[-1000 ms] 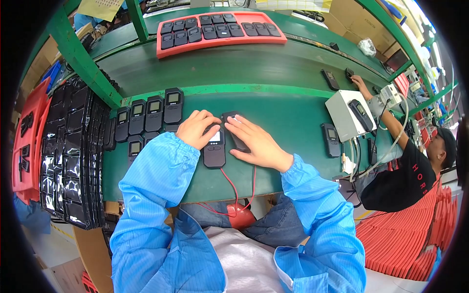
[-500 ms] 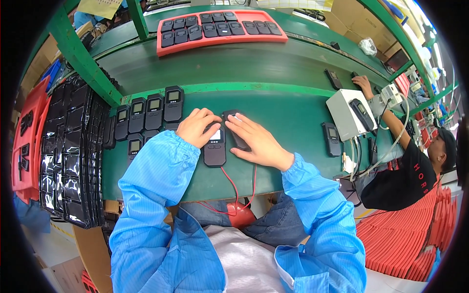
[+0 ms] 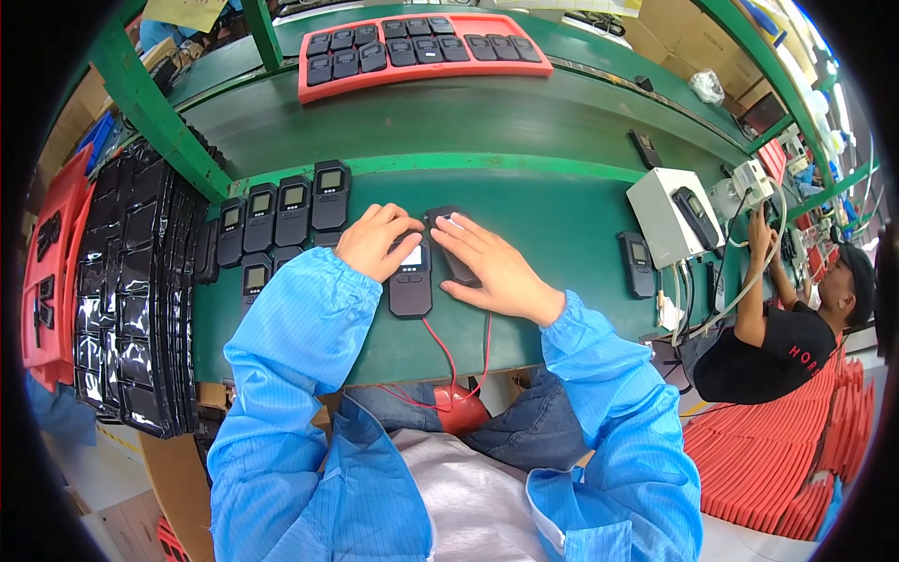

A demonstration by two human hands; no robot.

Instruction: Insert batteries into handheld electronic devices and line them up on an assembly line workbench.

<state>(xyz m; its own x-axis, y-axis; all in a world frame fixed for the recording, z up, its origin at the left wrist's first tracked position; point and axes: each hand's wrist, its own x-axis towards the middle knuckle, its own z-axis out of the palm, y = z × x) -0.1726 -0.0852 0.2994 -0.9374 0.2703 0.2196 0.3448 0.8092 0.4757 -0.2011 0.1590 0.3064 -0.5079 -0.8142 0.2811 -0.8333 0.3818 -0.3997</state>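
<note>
Two black handheld electronic devices are lying adjacent, the half-curled left hand touching one, grip unclear, the spread right hand overlapping the other.

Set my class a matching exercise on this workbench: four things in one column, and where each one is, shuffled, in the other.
1. Left hand
2. Right hand
3. Red tray
4. White box

A. Beyond the green rail, filled mostly with small black devices
B. At the upper end of the device with the lit screen
C. At the right of the bench, with a handheld unit on its side
D. Over the dark device just right of the lit one

Pairs: 1-B, 2-D, 3-A, 4-C
</note>
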